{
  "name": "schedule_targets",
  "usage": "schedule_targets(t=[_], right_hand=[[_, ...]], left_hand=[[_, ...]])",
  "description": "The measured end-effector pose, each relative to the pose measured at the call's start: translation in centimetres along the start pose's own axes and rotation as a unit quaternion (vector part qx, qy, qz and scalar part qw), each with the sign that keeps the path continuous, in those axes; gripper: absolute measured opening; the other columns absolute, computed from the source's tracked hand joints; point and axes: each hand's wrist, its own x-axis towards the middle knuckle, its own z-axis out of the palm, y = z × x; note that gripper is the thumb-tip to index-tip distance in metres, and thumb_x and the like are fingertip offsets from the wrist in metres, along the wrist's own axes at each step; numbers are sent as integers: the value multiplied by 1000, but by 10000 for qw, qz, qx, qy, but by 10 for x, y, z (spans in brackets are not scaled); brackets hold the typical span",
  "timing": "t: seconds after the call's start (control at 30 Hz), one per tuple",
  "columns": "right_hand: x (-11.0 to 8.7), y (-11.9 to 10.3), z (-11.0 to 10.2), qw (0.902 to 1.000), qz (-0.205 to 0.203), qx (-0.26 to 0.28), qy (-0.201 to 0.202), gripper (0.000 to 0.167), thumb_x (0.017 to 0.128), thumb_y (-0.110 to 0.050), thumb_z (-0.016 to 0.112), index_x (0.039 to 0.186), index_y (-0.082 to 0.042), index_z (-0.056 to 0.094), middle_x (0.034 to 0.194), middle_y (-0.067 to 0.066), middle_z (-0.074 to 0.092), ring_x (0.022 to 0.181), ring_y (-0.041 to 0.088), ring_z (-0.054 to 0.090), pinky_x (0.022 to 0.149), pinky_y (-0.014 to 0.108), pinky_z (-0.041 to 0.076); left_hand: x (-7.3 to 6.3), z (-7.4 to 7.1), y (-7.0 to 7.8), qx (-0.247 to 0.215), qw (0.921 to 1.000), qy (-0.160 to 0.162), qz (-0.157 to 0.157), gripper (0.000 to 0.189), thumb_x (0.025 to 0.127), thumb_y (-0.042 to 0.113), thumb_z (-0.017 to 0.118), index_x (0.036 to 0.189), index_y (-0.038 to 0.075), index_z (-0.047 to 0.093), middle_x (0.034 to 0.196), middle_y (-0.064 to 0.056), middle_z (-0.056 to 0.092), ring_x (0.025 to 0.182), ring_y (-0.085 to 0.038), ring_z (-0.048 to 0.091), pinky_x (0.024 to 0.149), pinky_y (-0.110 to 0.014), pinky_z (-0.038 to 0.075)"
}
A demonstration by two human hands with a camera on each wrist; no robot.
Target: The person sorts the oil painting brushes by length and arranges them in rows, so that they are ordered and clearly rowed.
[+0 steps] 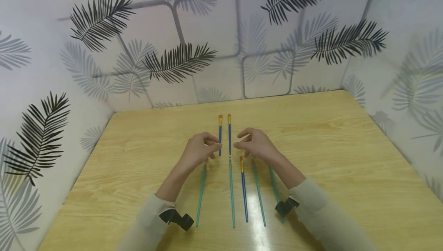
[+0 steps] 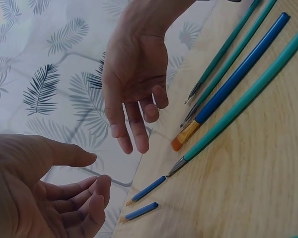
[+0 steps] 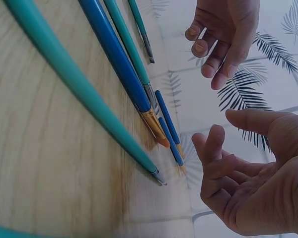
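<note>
My relaxed left hand (image 1: 199, 148) and right hand (image 1: 259, 143), both holding nothing, hover by two far blue brushes (image 1: 229, 137), with nearer green brushes (image 1: 232, 199) lying handles toward me (likely for easy grasping)

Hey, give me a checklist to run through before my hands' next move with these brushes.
1. Left hand free: ok, it holds nothing.
2. Right hand free: ok, it holds nothing.
3. Two far blue brushes apart: ok, a gap shows.
4. Near blue brush grouped with them: not ok, it lies among green brushes.
5. Rightmost green brush uncovered in head view: not ok, the right wrist camera hides part.
6. Next brush settled: cannot tell.
</note>
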Motion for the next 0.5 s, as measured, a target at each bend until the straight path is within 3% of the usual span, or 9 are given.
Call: schedule_targets(t=[0.5], right_hand=[[-14, 8, -8, 9999, -69, 114, 15, 49, 97, -22, 73, 136, 3, 57, 121, 24, 68, 66, 25, 65, 64, 34, 54]], left_hand=[[-12, 12, -1, 169, 9998, -39, -97, 25, 97, 24, 73, 115, 7, 71, 101, -9, 73, 78, -31, 73, 67, -41, 58]])
